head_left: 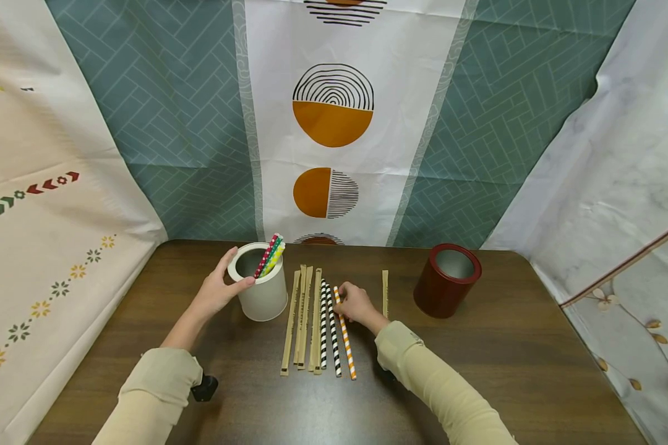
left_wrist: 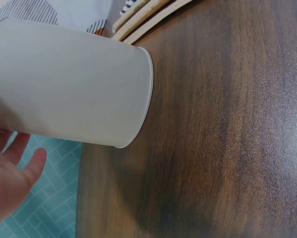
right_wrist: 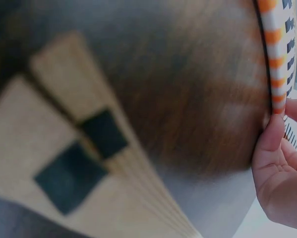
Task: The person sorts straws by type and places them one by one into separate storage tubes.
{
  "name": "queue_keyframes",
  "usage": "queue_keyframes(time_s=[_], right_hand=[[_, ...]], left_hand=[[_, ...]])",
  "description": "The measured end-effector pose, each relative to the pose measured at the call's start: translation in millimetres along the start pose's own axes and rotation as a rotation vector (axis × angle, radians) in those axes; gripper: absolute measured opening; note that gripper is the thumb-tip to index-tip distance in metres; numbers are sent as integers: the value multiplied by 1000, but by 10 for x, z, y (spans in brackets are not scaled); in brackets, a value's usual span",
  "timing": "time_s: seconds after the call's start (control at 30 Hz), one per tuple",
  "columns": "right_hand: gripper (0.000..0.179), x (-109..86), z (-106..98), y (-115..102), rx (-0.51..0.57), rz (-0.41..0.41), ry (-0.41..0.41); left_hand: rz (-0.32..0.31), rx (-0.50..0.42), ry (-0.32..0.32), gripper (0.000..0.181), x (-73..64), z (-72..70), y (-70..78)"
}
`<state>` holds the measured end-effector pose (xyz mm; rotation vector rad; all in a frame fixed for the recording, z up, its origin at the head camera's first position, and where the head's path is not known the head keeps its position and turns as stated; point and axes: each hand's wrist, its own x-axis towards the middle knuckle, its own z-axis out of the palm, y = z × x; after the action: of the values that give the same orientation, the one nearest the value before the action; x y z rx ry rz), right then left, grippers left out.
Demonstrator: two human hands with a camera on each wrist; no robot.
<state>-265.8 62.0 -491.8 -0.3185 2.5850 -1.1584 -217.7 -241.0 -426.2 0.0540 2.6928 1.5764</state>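
My left hand (head_left: 216,293) holds the white can (head_left: 264,296) at its left side, with the thumb near the rim; in the left wrist view fingers (left_wrist: 19,148) touch the can's wall. Red, green and yellow patterned paper straws (head_left: 269,254) lean out of it. My right hand (head_left: 358,304) pinches an orange-and-white striped paper straw (head_left: 346,346) near its far end. That straw lies beside black-and-white striped straws (head_left: 331,334). Left of those are several slim tan paper packets (head_left: 302,321) in a row. The right wrist view shows thumb and fingertips on the orange straw (right_wrist: 274,62).
A dark red can (head_left: 442,290) stands at the right on the brown wooden table (head_left: 495,358). One more tan packet (head_left: 385,290) lies just right of my right hand. A patterned cloth (head_left: 334,154) hangs behind the table's far edge, with pale cloths at both sides.
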Motion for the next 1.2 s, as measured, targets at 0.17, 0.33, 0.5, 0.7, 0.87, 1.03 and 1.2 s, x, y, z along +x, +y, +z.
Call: queue_keyframes(time_s=[0.17,0.33,0.5,0.7,0.87,1.03,1.2], right_hand=[[31,-29,-6,-11,-83,8,20],[31,-36,-6,-19,-145,22,35],[31,-45,-3,-10,-149,20,40],[32,-55,-30,14,-86,20,37],[31,-53,-87,25,-27,4,36],[29,-61,-176,-26,77,4,13],[29,-67,-257,-100,136,2,7]], left_hand=[[-2,3,1,86,5,1,-3],[-3,9,3,87,12,1,-6],[-3,4,2,87,6,4,-3],[-4,-5,3,87,3,6,-5],[0,-5,3,85,0,8,-1],[4,2,6,85,-6,3,9],[9,7,6,86,-8,2,10]])
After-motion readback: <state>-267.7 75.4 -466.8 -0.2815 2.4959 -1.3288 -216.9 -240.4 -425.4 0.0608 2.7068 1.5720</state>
